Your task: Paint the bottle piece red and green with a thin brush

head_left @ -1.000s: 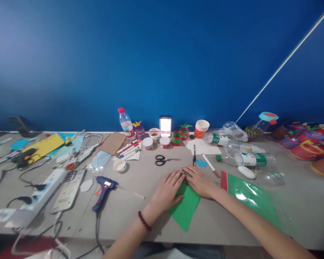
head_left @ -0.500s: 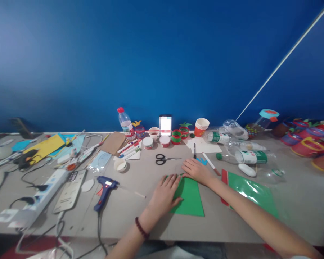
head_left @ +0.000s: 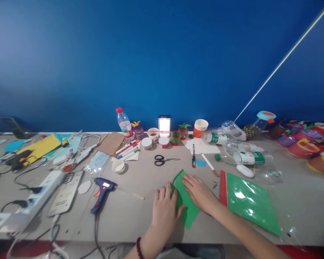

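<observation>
A green paper sheet (head_left: 185, 208) lies on the grey table (head_left: 140, 212) near the front edge, turned at an angle. My left hand (head_left: 164, 210) rests flat on the table at the sheet's left edge, fingers stretched out and touching it. My right hand (head_left: 198, 192) lies flat on top of the sheet, fingers spread and pointing left. Neither hand grips anything.
Black scissors (head_left: 162, 160), a black pen (head_left: 193, 158) and a red-tipped marker (head_left: 210, 164) lie beyond the sheet. A blue glue gun (head_left: 101, 190) sits left, a plastic-wrapped green paper pack (head_left: 248, 201) right. Bottles, cups and small pots line the back; a power strip (head_left: 29, 201) and cables lie far left.
The green sheet has been turned and pulled closer to the front edge. My right hand slid back from the far corner onto the sheet, and my left hand drew nearer.
</observation>
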`<control>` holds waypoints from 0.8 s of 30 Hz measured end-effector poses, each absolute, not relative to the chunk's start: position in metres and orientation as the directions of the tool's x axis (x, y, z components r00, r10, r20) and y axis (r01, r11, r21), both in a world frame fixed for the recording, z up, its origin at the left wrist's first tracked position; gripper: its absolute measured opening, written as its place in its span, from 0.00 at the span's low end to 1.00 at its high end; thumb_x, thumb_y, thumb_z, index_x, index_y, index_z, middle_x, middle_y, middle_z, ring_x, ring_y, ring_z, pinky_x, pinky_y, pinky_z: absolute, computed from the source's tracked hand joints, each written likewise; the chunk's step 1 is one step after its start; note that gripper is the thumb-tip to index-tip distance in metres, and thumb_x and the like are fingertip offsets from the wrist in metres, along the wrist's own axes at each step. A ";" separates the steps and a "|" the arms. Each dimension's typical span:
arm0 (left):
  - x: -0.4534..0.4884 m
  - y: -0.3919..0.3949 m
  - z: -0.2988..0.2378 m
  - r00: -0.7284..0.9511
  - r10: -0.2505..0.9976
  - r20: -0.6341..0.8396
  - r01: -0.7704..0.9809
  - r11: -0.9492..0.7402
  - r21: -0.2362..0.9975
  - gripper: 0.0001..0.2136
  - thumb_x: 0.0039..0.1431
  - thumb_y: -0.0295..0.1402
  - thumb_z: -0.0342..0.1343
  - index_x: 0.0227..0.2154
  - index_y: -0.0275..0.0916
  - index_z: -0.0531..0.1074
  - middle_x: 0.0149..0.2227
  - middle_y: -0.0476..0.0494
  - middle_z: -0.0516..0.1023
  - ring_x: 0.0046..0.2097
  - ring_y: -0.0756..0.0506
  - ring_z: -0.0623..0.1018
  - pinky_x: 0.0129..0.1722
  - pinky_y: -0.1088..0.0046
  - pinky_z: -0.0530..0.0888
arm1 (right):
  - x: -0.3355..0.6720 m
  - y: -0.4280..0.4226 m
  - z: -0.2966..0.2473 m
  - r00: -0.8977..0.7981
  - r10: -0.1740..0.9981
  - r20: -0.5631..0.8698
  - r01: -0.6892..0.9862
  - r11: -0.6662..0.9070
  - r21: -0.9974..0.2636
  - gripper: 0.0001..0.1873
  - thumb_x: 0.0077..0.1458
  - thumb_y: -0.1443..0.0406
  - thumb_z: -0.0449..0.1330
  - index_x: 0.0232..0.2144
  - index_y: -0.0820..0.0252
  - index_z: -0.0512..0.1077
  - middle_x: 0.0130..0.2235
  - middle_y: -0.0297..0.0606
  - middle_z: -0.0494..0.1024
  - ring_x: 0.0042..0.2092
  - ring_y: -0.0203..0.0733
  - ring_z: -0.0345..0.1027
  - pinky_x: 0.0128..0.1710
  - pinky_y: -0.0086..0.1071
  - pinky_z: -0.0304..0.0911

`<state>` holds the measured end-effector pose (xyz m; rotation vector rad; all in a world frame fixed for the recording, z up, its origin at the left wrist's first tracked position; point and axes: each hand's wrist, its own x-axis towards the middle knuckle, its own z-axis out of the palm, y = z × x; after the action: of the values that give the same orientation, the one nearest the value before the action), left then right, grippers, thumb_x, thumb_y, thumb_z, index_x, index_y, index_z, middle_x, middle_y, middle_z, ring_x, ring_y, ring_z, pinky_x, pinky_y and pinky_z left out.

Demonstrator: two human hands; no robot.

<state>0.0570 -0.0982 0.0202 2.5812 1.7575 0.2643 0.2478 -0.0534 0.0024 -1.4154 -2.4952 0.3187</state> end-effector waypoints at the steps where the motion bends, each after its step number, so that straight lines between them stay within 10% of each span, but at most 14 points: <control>1: 0.058 -0.097 0.022 0.359 0.921 0.150 0.921 -0.376 0.105 0.19 0.62 0.41 0.56 0.53 0.38 0.72 0.57 0.34 0.73 0.52 0.33 0.74 0.51 0.49 0.72 | 0.251 -0.051 0.003 -0.525 0.847 0.084 0.777 0.517 -0.360 0.24 0.61 0.74 0.50 0.57 0.60 0.70 0.62 0.47 0.70 0.63 0.53 0.62 0.61 0.54 0.60; 9: 0.054 -0.072 -0.006 0.576 0.772 0.268 0.778 -0.619 0.111 0.19 0.69 0.33 0.46 0.59 0.35 0.66 0.61 0.40 0.71 0.61 0.42 0.71 0.61 0.61 0.68 | 0.273 -0.018 0.016 -0.486 0.865 0.123 0.653 0.453 -0.607 0.21 0.59 0.73 0.51 0.50 0.55 0.75 0.55 0.43 0.77 0.60 0.47 0.67 0.61 0.48 0.63; 15: 0.047 -0.076 -0.011 0.562 0.801 0.205 0.793 -0.592 0.143 0.22 0.67 0.36 0.48 0.61 0.33 0.64 0.64 0.39 0.66 0.64 0.41 0.68 0.62 0.61 0.68 | 0.315 0.007 0.006 -0.205 0.949 0.241 0.894 0.282 -0.349 0.26 0.52 0.77 0.49 0.50 0.63 0.73 0.54 0.50 0.76 0.58 0.53 0.68 0.59 0.50 0.62; 24: 0.060 -0.087 -0.012 0.445 0.877 0.180 0.873 -0.470 0.131 0.23 0.65 0.32 0.46 0.63 0.33 0.62 0.65 0.37 0.66 0.63 0.37 0.68 0.59 0.55 0.70 | 0.331 0.013 0.006 -0.234 0.956 0.177 0.950 0.263 -0.167 0.21 0.55 0.74 0.52 0.49 0.58 0.72 0.51 0.45 0.79 0.57 0.52 0.69 0.63 0.57 0.49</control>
<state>0.0601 -0.0871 -0.0123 2.6544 1.6077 0.3479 0.3314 0.0126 0.0063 -1.7718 -2.2923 0.0348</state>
